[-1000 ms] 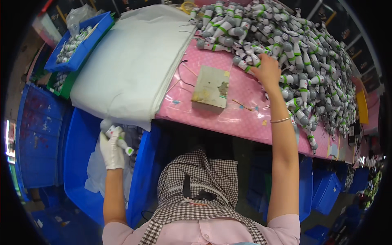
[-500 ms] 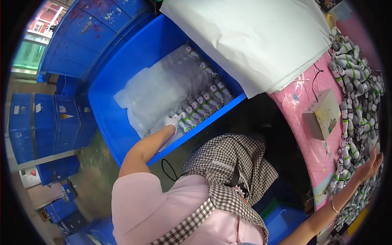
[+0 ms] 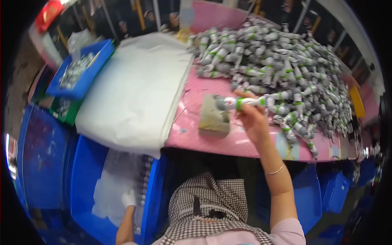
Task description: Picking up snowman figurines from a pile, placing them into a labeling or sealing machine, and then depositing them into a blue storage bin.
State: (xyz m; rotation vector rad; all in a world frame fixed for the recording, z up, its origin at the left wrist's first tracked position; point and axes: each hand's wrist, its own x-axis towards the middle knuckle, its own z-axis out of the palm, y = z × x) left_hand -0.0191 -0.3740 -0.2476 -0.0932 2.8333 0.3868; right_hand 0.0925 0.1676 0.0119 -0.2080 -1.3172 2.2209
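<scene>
A pink-covered table [image 3: 241, 145] is running across the scene, bearing a broad heap of grey, white and green pieces [image 3: 286, 69] on its right and a stack of white sheets [image 3: 134, 90] on its left. Below the sheets, a deep blue bin [image 3: 153, 196] is standing beside the person, with a translucent sheet [image 3: 107, 200] lying inside and a row of pieces [image 3: 146, 175] lining its right wall. A small box-shaped block [image 3: 213, 124] is sitting between stack and heap.

The right hand [image 3: 255, 120] is holding one grey-ended piece [image 3: 229, 103] above the table — its long axis is lying nearly level, left to right, the rounded grey end pointing left and overlapping the block in view. Its fingers are closing around the banded middle, thumb below, a finger above. From there, the bin is lying to the left and nearer the body.

The gloved left hand [image 3: 129, 199] is the nearer one to that row, resting over the translucent sheet; its fingers are blurring — whether they are holding anything, I cannot tell.
</scene>
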